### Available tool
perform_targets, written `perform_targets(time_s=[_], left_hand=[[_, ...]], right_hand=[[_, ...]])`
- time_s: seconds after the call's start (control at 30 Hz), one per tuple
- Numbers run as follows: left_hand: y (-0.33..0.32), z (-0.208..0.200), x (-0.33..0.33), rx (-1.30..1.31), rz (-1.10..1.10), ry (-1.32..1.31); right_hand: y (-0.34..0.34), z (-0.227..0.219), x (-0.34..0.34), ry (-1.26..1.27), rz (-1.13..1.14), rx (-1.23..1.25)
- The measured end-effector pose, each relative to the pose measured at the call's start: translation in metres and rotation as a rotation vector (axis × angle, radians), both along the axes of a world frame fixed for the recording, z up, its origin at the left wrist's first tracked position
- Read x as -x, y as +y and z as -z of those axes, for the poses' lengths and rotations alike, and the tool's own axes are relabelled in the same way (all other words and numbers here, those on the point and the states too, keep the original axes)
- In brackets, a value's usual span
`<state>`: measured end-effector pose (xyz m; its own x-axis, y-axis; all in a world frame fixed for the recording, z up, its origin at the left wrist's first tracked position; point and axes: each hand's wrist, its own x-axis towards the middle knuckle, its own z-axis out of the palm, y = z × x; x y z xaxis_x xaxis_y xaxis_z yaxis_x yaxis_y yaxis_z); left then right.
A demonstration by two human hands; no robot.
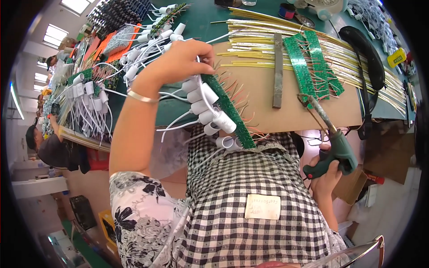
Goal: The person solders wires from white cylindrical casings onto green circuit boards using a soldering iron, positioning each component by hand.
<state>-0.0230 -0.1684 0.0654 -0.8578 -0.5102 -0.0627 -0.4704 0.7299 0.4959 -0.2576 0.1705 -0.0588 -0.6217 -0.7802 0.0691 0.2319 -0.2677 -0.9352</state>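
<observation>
One grn PCB strip slants from L grip twd apron.

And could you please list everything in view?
Pistol-grip tool: one, dark green, right
Workbench: one, green, upper half
Long circuit board: one, green, workbench's near edge
Cabled cylinders: many, white, left and centre
Cardboard: one, tan, on workbench
Bar: one, grey, on cardboard
Wired boards: two or more, green, on cardboard
Thin strips: many, mostly yellow, across workbench
Strapped case: one, black, right
Apron: one, black and white, centre
Co-worker: at least one, dark top, left background
Clutter: uncounted, mixed colours, edges
Left fingers: one hand, bare, by long board's top
Right fingers: one hand, bare, around tool grip
</observation>
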Motion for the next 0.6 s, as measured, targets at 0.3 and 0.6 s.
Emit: perform_targets(time_s=[0.3,0.6], left_hand=[[0.122,-0.018,-0.083,0.472,0.056,0.147],[0.093,-0.068,-0.11,0.333,-0.207,0.646]], right_hand=[[-0.006,0.007,-0.007,0.034,0.113,0.029],[-0.015,0.005,0.009,0.083,0.076,0.076]])
